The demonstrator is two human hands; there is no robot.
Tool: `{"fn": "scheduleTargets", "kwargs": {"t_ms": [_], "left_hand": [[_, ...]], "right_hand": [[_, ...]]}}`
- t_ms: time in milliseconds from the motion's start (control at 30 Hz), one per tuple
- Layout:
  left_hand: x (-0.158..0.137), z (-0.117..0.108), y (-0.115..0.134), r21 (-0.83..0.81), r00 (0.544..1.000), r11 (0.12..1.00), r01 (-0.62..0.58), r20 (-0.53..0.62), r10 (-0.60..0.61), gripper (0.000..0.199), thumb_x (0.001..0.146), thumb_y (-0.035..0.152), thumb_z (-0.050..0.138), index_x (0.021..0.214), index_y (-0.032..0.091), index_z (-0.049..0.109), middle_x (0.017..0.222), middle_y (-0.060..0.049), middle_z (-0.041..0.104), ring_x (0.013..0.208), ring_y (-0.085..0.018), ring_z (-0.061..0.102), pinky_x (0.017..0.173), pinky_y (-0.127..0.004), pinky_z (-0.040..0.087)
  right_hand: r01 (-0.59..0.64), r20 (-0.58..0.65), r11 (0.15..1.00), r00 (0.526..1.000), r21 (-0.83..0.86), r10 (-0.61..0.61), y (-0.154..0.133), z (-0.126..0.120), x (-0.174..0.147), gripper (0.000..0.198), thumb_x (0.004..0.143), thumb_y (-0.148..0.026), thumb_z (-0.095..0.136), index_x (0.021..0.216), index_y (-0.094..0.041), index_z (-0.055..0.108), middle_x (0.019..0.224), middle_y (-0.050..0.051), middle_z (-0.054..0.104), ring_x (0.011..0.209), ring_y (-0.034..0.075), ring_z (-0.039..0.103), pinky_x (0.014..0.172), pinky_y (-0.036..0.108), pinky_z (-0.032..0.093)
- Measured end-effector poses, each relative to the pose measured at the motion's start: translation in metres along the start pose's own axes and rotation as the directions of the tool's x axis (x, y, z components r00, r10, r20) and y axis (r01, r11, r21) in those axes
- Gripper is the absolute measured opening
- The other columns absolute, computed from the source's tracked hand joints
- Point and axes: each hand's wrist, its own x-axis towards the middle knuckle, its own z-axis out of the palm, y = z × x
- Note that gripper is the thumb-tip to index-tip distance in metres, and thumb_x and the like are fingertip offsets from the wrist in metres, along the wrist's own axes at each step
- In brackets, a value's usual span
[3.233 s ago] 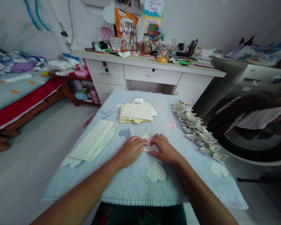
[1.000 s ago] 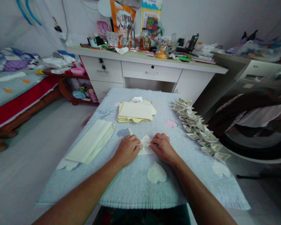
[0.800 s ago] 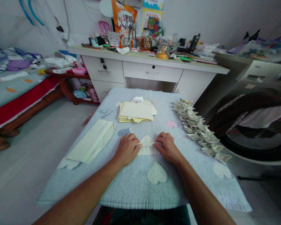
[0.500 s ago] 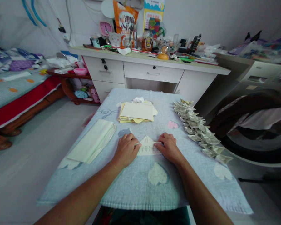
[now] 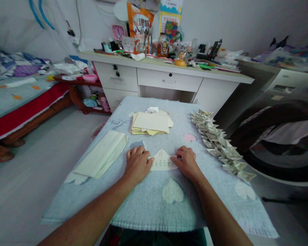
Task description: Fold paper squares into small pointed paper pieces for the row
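A small sheet of printed paper, its top corners folded to a point, lies on the blue cloth. My left hand pinches its left edge between thumb and curled fingers. At the right edge, my right hand grips it the same way. Beyond my hands sits a stack of cream and yellow paper sheets. A long folded pale paper bundle rests left of my left hand. Along the right side runs a row of folded paper boats, nested closely together.
The blue cloth covers the table. Crumpled white paper lies behind the stack. A cluttered white desk stands at the back, a bed to the left, a washing machine to the right.
Both hands keep hold of the paper's edges, with the fingers shifted very slightly outward. The whole view has moved a little; the papers and boats stay in place.
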Motion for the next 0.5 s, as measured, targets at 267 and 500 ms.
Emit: {"fn": "scheduleTargets", "kwargs": {"t_ms": [267,500], "left_hand": [[0.0,0.01,-0.004,-0.084,0.951,0.948,-0.307,-0.064,0.302,0.043,0.084,0.011,0.054,0.12,0.034,0.059,0.118,-0.003,0.055,0.107,-0.024,0.041,0.092,-0.04,0.032],[0.003,0.008,-0.005,-0.078,0.875,0.881,-0.466,0.106,0.472,0.031,0.09,0.016,0.052,0.114,0.032,0.063,0.1,-0.002,0.062,0.093,-0.02,0.045,0.08,-0.036,0.033]], "right_hand": [[-0.023,-0.033,1.0,0.999,-0.008,0.022,0.002,-0.001,-0.003,0.01,0.081,-0.029,0.061,0.078,-0.02,0.064,0.099,0.006,0.056,0.098,0.024,0.044,0.08,0.035,0.029],[-0.016,-0.088,1.0,0.996,0.007,0.016,0.01,-0.005,-0.004,0.014,0.078,-0.021,0.058,0.092,-0.022,0.062,0.102,0.006,0.055,0.098,0.025,0.045,0.081,0.036,0.032]]}}
